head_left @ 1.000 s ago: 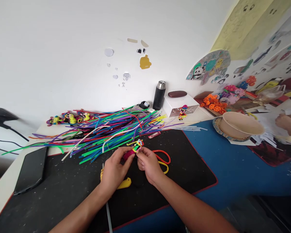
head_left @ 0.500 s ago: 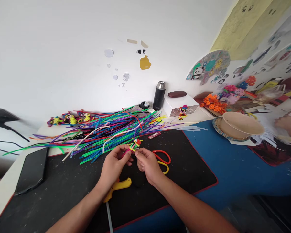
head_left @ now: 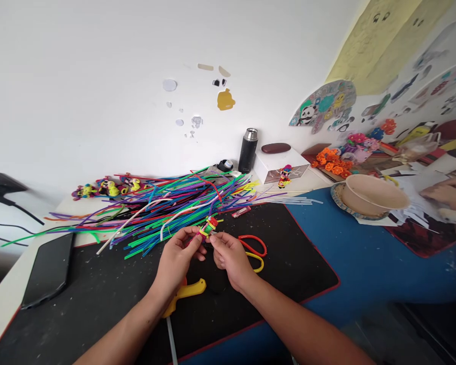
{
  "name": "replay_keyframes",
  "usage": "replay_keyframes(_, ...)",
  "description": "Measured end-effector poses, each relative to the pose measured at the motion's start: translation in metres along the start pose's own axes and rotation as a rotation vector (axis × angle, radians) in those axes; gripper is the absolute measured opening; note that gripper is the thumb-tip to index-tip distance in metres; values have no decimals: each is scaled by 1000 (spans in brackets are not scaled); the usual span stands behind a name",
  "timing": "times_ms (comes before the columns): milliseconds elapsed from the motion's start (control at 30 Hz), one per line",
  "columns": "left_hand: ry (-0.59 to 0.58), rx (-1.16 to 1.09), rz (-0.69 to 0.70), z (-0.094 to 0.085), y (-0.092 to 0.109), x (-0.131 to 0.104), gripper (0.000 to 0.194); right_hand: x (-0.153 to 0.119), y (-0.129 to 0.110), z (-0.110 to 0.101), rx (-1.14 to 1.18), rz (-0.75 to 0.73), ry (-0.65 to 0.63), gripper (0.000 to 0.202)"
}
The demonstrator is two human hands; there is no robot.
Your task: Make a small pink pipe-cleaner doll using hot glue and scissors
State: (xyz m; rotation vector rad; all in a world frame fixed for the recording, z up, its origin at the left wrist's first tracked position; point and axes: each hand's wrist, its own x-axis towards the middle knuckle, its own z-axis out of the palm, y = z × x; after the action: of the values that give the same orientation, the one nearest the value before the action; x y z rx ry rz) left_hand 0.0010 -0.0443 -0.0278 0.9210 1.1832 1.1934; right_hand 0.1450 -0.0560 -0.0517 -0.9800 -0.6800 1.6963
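A small pipe-cleaner figure [head_left: 207,229] in red, yellow, green and pink is pinched in my left hand [head_left: 179,253], between thumb and fingers. Close against its right side, my right hand [head_left: 228,256] has thumb and forefinger pressed together; a thin strand of the figure seems to be between them, though the fingers hide most of it. Under my left wrist lies a yellow glue gun [head_left: 188,290] with a pale stick at its end. Scissors [head_left: 255,246] with red and yellow handles rest just beyond my right hand, blades hidden.
A pile of coloured pipe cleaners [head_left: 175,213] spreads behind my hands. A black phone [head_left: 49,268] lies left on the black mat [head_left: 281,284]. Behind stand a flask [head_left: 248,151], a white box [head_left: 269,170] and a finished figure [head_left: 285,176]. A bowl [head_left: 376,195] and another person's hand [head_left: 448,195] are right.
The figure has turned slightly in my fingers, so more of its red top and green middle shows. Both hands stay in nearly the same place. The view has shifted a little.
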Motion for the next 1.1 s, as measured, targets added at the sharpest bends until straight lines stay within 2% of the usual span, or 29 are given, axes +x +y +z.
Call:
replay_keyframes(200,34,247,124,-3,-1,-2,39,-2,-2,2,-5,-22,-19,51)
replay_keyframes(767,30,478,165,-2,-3,-7,33,0,0,3,1,-15,1,43)
replay_keyframes(967,32,400,159,-4,6,-5,33,-4,2,2,-95,-63,-60,40)
replay_keyframes(1100,25,143,83,-11,20,5,36,-18,-4,3,-404,-182,-165,36)
